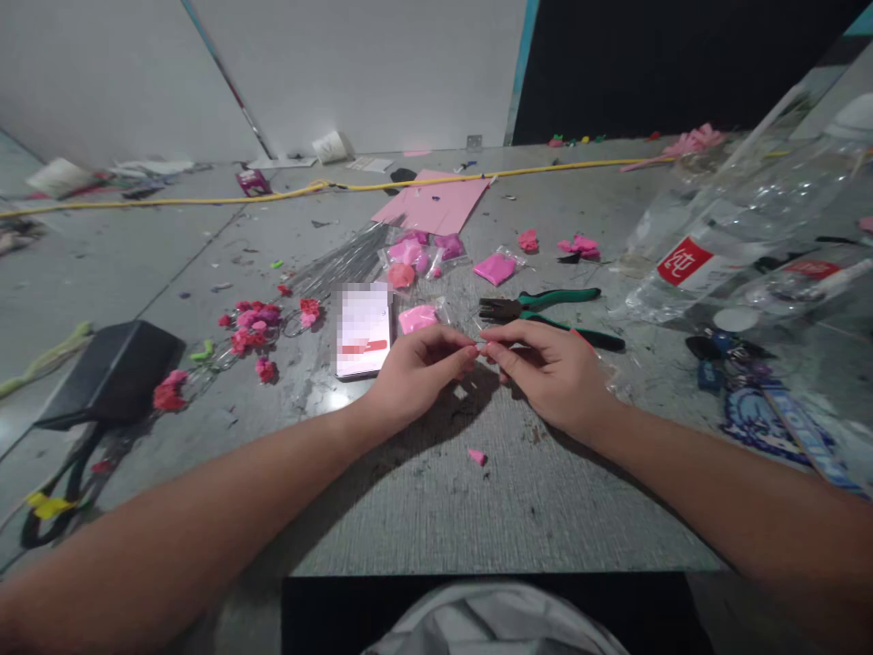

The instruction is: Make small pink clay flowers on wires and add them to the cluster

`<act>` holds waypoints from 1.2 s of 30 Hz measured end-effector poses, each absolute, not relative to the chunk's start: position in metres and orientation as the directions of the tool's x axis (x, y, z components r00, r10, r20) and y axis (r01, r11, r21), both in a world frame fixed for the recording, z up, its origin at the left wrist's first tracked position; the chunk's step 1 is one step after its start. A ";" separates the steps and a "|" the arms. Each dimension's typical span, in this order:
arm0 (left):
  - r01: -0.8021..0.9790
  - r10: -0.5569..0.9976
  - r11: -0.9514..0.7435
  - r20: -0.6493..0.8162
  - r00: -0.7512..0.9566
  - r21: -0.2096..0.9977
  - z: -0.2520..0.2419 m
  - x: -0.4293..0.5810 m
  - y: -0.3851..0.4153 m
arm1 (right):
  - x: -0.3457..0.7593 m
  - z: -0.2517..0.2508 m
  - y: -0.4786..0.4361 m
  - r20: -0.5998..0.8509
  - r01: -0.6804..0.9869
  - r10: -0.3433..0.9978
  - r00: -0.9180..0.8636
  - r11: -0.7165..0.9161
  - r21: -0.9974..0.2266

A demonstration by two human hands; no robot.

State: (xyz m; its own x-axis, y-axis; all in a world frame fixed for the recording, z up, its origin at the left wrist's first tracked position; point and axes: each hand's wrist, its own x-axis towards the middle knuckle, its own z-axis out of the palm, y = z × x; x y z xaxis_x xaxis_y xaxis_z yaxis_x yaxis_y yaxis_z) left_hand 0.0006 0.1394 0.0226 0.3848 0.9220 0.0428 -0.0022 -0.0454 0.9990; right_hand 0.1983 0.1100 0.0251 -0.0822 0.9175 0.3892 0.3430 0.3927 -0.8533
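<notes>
My left hand (424,368) and my right hand (560,375) meet over the table, thumbs and forefingers pinched together. Between their fingertips shows a tiny piece of pink clay (483,347), mostly covered by the fingers. A small pink cone-shaped bit (477,457) lies on the table nearer to me. Just beyond my right hand rest pliers with green and black handles (560,297). Past my left hand are a bag of pink clay (418,317) and a lit phone (380,318).
Pink and red clay flowers (254,323) and a bundle of thin wires (351,259) lie left. Clear bottles (723,246) and a blue-white trinket (770,423) are right. A black box (113,368) sits far left. Behind are pink sheets (440,202) and a yellow cord (532,170).
</notes>
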 end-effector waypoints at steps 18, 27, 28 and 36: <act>-0.052 0.897 -0.015 0.037 0.440 0.999 0.026 -0.002 0.139 | 0.198 0.027 0.112 0.497 0.453 0.846 -0.193 0.526 -0.720; -0.150 0.889 0.029 0.043 0.456 0.988 0.024 -0.003 0.140 | 0.200 0.029 0.113 0.426 0.428 0.870 -0.247 0.493 -0.758; -0.170 0.885 0.041 0.043 0.463 0.985 0.024 -0.003 0.140 | 0.200 0.030 0.112 0.416 0.416 0.873 -0.255 0.488 -0.767; -0.121 0.888 0.018 0.040 0.458 0.992 0.024 -0.002 0.139 | 0.197 0.032 0.110 0.063 0.039 0.992 -0.110 0.068 -0.997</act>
State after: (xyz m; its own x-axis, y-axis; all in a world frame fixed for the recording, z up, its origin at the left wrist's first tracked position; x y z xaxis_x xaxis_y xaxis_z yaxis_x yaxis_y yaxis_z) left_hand -0.0023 0.1386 0.0242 0.4576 0.8883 0.0397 -0.1212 0.0181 0.9925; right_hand 0.1973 0.1102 0.0324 -0.1098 0.9919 0.0634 0.0392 0.0681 -0.9969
